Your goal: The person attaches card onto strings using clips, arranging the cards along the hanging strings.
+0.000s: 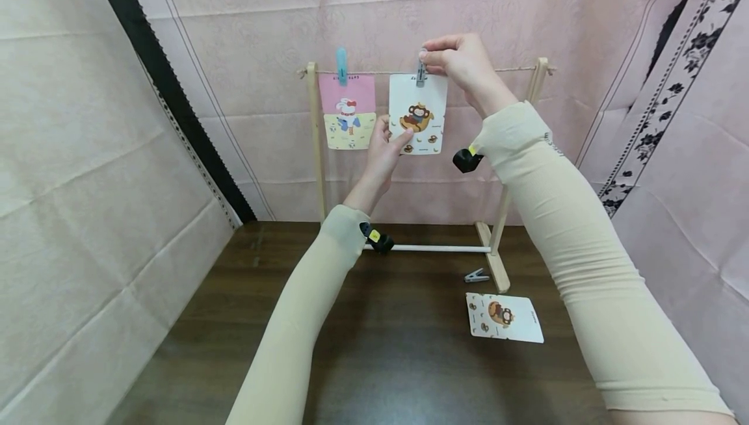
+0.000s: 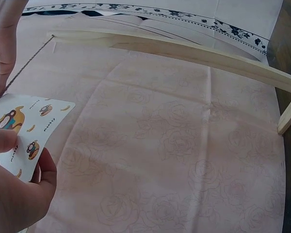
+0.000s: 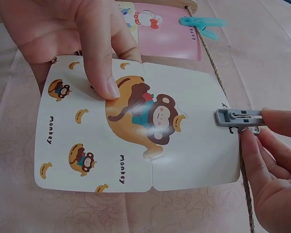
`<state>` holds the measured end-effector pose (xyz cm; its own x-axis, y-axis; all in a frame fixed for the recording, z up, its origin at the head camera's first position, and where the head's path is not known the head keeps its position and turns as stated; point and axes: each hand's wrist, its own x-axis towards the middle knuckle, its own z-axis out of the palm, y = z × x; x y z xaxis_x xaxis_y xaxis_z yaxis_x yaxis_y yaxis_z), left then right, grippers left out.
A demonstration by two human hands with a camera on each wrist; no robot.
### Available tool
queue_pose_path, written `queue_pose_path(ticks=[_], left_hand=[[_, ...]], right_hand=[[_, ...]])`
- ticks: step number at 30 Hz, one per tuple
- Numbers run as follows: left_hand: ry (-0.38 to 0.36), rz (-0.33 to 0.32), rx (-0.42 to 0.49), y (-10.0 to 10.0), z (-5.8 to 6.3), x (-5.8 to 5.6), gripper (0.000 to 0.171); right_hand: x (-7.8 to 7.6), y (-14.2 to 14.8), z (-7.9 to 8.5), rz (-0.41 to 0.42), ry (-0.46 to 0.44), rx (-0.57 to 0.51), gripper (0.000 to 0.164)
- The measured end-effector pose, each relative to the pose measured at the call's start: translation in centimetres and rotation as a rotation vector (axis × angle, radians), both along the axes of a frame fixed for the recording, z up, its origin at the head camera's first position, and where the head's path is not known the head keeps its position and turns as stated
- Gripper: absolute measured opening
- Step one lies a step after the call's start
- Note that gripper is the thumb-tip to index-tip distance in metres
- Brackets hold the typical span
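A white card with a monkey print (image 1: 433, 97) is upright at the rope, its top edge under a grey clothespin (image 1: 420, 73). My right hand (image 1: 465, 71) pinches the clothespin's handle end between thumb and fingers. Lower down, my left hand (image 1: 386, 152) holds the card near its bottom left corner, thumb on the printed face and fingers behind. In the right wrist view the grey clothespin (image 3: 237, 117) lies across the card's edge beside the rope (image 3: 247, 189). Left of it, a pink and yellow card (image 1: 349, 113) hangs from a blue clothespin (image 1: 342, 64).
A wooden stand (image 1: 318, 139) carries the rope between two posts, with a white bar (image 1: 439, 249) low across it. On the brown table (image 1: 374, 347) lie another monkey card (image 1: 505, 318) and a grey clothespin (image 1: 476, 275). Pale cloth (image 1: 246, 41) hangs behind and at both sides.
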<state>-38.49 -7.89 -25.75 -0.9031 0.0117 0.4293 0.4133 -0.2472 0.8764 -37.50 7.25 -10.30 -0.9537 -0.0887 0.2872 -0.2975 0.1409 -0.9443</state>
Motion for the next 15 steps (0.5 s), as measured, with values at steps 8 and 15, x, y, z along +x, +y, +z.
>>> queue_pose_path(ticks=[8,15], left_hand=[[-0.01,0.005,-0.001,-0.07,-0.18,-0.17,0.026],[-0.009,0.01,-0.019,-0.05,-0.17,-0.1,0.027]], right_hand=[[0.23,0.0,0.14,-0.003,-0.028,0.055,0.042],[0.42,0.14,0.21,-0.009,-0.039,0.062,0.042]])
